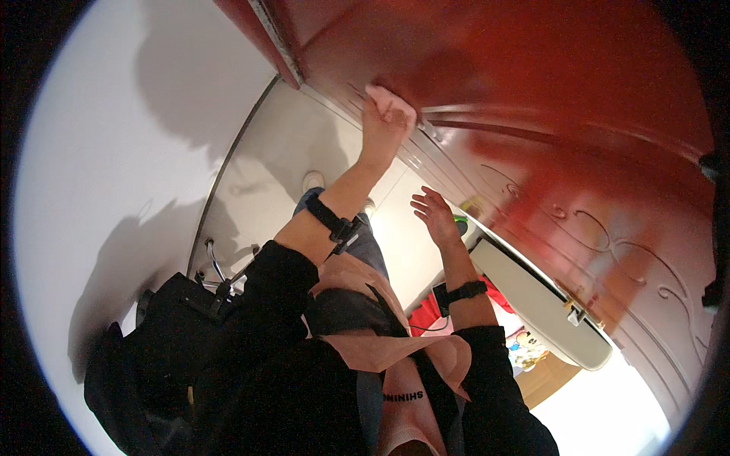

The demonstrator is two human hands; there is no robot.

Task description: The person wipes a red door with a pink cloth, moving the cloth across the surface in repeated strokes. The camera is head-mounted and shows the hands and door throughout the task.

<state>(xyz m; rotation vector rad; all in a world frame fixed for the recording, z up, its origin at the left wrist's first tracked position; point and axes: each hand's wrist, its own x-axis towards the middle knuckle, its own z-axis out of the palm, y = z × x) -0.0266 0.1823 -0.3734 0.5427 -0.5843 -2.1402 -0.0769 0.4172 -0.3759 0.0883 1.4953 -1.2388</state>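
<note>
My left hand (383,128) presses a folded pale pink cloth (393,105) against the lower part of a glossy dark-red panel (502,62), close to its edge. The cloth is gripped under the fingers. To the right and nearer my body, my right hand (436,214) hangs free with its fingers apart, holding nothing. It is beside the red surface and does not plainly touch it. Raised scroll ornament (610,242) runs along the panel's lighter, shiny section at the right. Black straps with small devices are around both forearms.
A pale oblong board (539,302) with a metal fitting is below the panel at the right. Red fabric (425,313) and a printed colourful item (524,347) lie near it. A white wall (85,171) rises at the left. A black bag (171,302) and metal chair-like legs (214,265) are beside me.
</note>
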